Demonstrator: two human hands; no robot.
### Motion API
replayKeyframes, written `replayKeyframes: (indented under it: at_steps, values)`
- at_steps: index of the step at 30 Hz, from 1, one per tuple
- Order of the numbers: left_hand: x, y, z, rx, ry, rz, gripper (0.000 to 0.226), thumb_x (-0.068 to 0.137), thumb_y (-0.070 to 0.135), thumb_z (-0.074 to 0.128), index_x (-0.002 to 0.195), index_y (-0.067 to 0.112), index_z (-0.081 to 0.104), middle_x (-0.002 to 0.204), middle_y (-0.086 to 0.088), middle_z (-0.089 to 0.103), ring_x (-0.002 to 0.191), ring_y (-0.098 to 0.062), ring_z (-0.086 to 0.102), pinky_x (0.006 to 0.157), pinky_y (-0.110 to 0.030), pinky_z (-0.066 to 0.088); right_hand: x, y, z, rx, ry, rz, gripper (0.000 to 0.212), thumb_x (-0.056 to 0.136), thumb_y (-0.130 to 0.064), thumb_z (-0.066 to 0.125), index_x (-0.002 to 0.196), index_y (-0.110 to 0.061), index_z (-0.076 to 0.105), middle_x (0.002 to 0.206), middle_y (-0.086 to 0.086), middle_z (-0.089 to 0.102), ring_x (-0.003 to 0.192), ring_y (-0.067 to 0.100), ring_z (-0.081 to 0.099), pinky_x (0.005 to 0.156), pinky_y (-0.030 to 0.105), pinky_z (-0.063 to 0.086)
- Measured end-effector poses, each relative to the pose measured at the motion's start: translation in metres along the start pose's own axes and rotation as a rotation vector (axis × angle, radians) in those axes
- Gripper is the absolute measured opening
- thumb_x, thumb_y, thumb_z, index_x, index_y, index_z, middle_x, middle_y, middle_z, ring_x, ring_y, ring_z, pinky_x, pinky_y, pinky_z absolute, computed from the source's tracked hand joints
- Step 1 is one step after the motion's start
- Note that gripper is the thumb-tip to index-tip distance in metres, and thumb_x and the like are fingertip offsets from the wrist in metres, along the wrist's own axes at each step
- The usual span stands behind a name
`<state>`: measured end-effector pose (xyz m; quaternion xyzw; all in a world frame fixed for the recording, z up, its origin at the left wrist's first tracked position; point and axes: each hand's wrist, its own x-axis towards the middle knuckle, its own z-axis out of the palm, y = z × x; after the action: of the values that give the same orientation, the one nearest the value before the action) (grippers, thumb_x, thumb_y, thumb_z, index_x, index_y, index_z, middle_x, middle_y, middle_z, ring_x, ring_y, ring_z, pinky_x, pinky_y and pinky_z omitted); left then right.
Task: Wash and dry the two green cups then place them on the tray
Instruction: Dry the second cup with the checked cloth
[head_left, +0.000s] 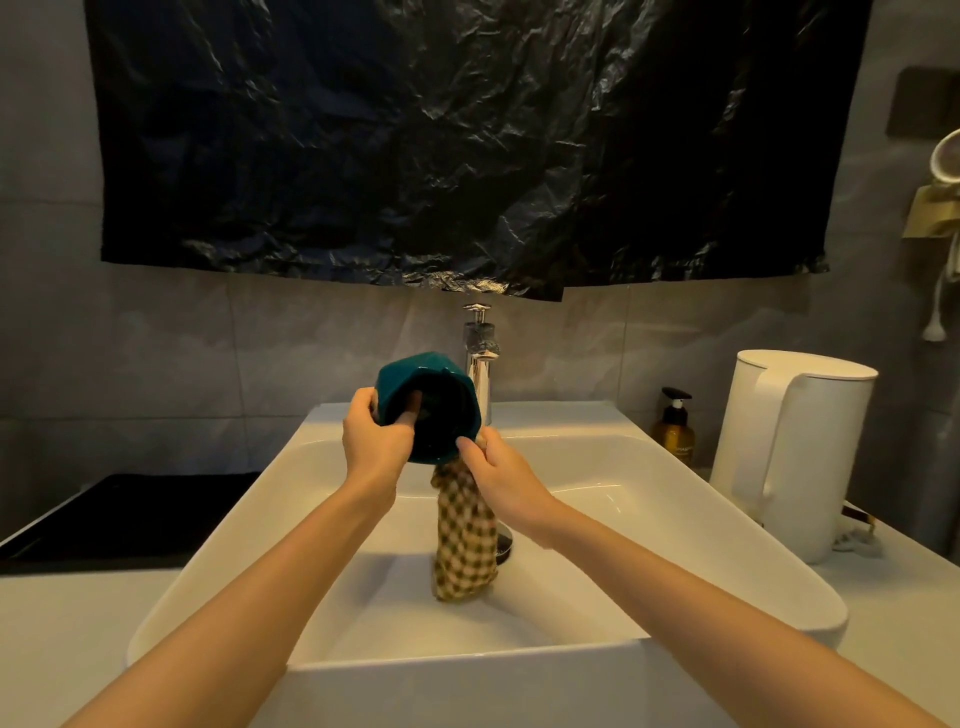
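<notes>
One dark green cup (415, 379) is held above the white sink (649, 499), tipped so its mouth faces me. My left hand (371, 441) grips its rim, thumb inside the mouth and fingers on the outer wall. My right hand (498, 475) pinches a checked cloth (462, 540) against the cup's lower right rim; the cloth hangs down into the basin. I see no second green cup in view. A dark tray (119, 514) lies on the counter to the left of the sink.
A chrome tap (480, 364) stands behind the cup. A white kettle (795, 457) and an amber pump bottle (674, 428) sit on the counter to the right. A black plastic sheet (467, 145) covers the wall above.
</notes>
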<state>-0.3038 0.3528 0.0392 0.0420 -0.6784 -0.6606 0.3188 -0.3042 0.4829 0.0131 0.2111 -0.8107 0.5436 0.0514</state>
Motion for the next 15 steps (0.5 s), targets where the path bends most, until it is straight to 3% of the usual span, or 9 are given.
replayKeyframes:
  at_steps: [3, 6, 10, 15]
  values:
    - [0.001, 0.000, -0.003, 0.021, -0.091, 0.108, 0.021, 0.088, 0.005, 0.060, 0.104, 0.015, 0.051, 0.098, -0.003, 0.060, 0.091, -0.016, 0.057, 0.068, -0.019, 0.047, 0.001, -0.005, -0.008, 0.168, -0.040, 0.085, 0.025, 0.100, -0.032, 0.045, 0.122, -0.020, 0.042, 0.111, -0.007, 0.056, 0.101, 0.009, 0.054, 0.081, 0.021, 0.042]
    - [-0.002, 0.000, -0.004, 0.043, -0.235, 0.174, 0.023, 0.087, 0.005, 0.062, 0.105, 0.016, 0.054, 0.097, 0.001, 0.062, 0.092, -0.011, 0.059, 0.070, -0.017, 0.049, 0.007, -0.007, -0.020, 0.244, 0.039, 0.031, 0.031, 0.092, -0.027, 0.062, 0.118, -0.024, 0.046, 0.107, -0.006, 0.060, 0.090, 0.004, 0.059, 0.069, 0.015, 0.051]
    - [-0.010, -0.001, 0.003, 0.090, -0.367, 0.258, 0.025, 0.087, 0.007, 0.063, 0.106, 0.020, 0.056, 0.097, 0.008, 0.063, 0.093, -0.005, 0.060, 0.070, -0.012, 0.050, 0.014, 0.005, -0.032, -0.209, 0.306, -0.189, 0.022, 0.087, -0.030, 0.065, 0.106, -0.022, 0.059, 0.101, 0.000, 0.059, 0.091, 0.013, 0.057, 0.080, 0.033, 0.054]
    - [-0.013, -0.005, 0.011, 0.127, -0.369, 0.177, 0.026, 0.090, 0.012, 0.060, 0.113, 0.022, 0.053, 0.107, 0.007, 0.060, 0.103, -0.014, 0.057, 0.074, -0.014, 0.047, 0.011, 0.004, -0.032, -0.360, 0.476, -0.224, 0.016, 0.087, -0.028, 0.064, 0.101, -0.020, 0.060, 0.095, -0.002, 0.058, 0.084, 0.017, 0.056, 0.075, 0.041, 0.054]
